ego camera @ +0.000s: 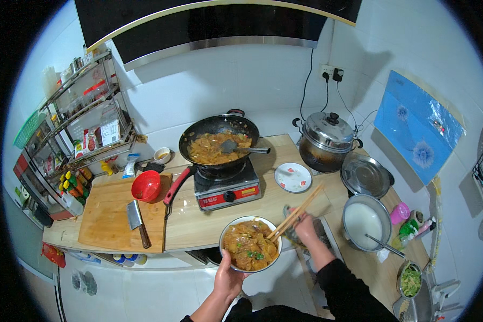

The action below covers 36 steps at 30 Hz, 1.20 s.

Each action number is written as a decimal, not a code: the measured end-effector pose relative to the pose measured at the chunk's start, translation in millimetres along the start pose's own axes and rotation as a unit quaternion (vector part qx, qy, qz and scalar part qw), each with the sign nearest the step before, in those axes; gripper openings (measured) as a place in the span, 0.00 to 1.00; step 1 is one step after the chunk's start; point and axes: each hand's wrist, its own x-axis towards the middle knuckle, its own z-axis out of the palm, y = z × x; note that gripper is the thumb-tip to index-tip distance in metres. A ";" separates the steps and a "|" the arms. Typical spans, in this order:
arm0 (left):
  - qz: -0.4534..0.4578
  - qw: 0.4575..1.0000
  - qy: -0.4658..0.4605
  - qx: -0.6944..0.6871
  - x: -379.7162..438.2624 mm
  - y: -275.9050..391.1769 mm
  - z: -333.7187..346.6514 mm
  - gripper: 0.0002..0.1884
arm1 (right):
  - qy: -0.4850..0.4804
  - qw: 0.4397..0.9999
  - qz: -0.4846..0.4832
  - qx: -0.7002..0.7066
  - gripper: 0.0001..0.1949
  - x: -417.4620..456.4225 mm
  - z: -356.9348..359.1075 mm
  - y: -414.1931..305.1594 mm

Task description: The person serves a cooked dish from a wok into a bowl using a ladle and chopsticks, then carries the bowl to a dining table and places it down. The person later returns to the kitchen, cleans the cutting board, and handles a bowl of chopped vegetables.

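My left hand [228, 279] holds a white bowl with a dark rim [224, 230] from below, thumb at its side. Noodle-like brown food with chopped green garnish [249, 245] fills the bowl. A pair of wooden chopsticks [306, 203] leans in it, tips in the food, pointing up to the right. Just right of the bowl, my right hand [304, 230] is blurred and partly behind the chopsticks, beside a greyish-green cloth-like item [290, 232]; its grip is unclear. Beyond, a black wok [185, 139] with similar food and a spatula [247, 150] sits on a portable gas stove [227, 193].
At left, a cutting board [104, 217] bears a cleaver [135, 215] and a red bowl [146, 186]. A floral plate [293, 177], a lidded pot [326, 139], a pot of whitish liquid [364, 221] with a ladle, and a bowl of greens [410, 281] stand at right.
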 end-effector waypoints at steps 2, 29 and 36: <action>0.012 1.000 0.001 0.003 6.2 14.6 -7.7 0.31 | 0.017 0.981 -0.044 -0.188 0.11 43.1 -13.3 7.5; 0.253 0.966 0.030 -0.051 95.0 225.2 -62.9 0.35 | 0.312 0.513 -0.561 -0.569 0.30 210.4 277.6 -442.6; 0.204 0.976 0.037 -0.063 134.1 226.2 -45.5 0.33 | 0.334 0.609 -0.481 -0.535 0.36 248.3 322.1 -518.9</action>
